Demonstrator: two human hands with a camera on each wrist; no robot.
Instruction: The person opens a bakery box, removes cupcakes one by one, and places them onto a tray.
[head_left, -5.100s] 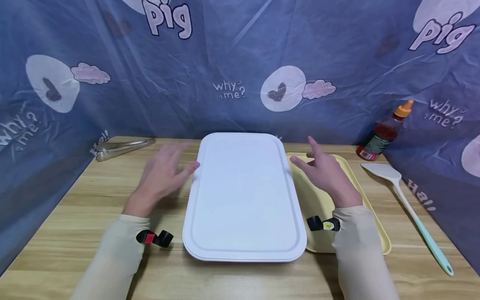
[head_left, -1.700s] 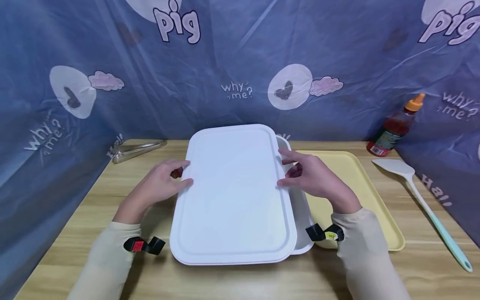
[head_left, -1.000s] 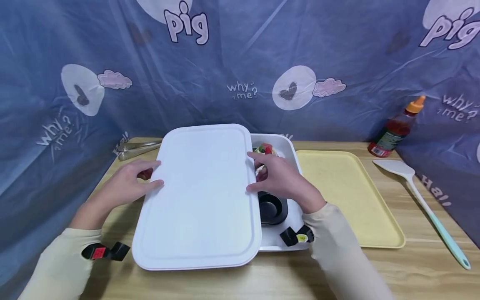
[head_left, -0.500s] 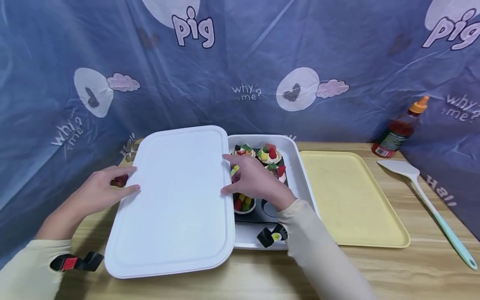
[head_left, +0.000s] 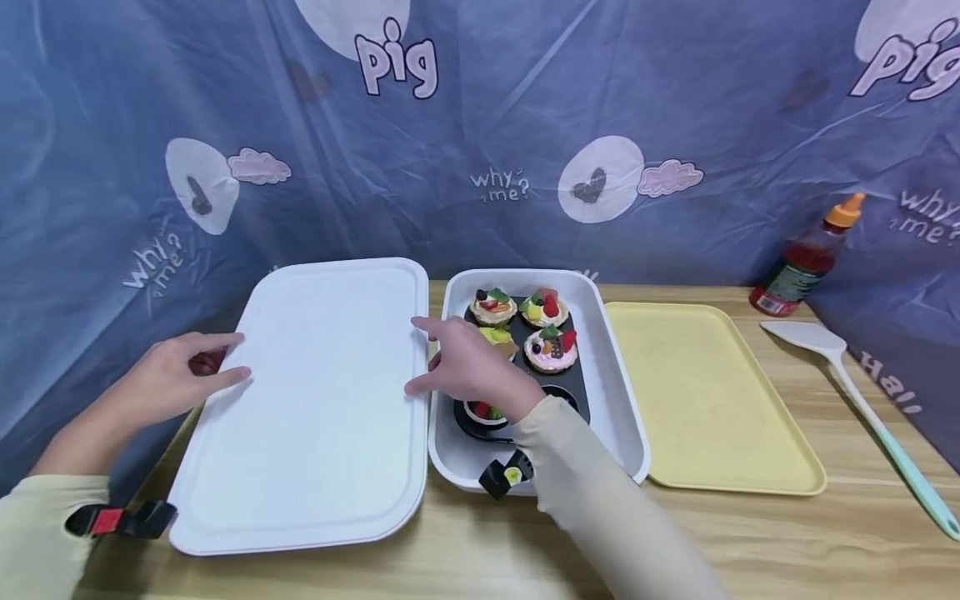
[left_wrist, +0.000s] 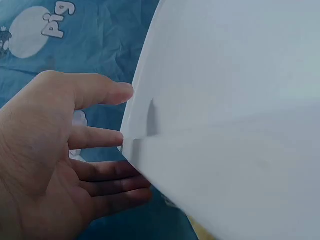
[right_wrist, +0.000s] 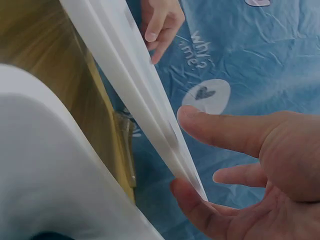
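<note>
Two hands on one white lid [head_left: 322, 408], and it's right off the container! The left hand [head_left: 176, 375] has the left edge, its grip pinching, thumb above and fingers reaching below. Across on the other side, the right hand [head_left: 472, 362] pinches the opposite edge, thumb and fingertips at the rim. So the lid is up above the worktop [head_left: 465, 542], just left of the white container [head_left: 632, 442] as the head view has it. And look inside: a dark tin [head_left: 570, 381] loaded with fruit-topped tarts [head_left: 551, 350], the right hand and forearm crossing in front of part of it! Next along, to the container's right, a yellow tray [head_left: 705, 400] lies flat; farther right, a long-handled spatula [head_left: 862, 396], with a sauce bottle [head_left: 801, 271] standing behind its pale blade.
</note>
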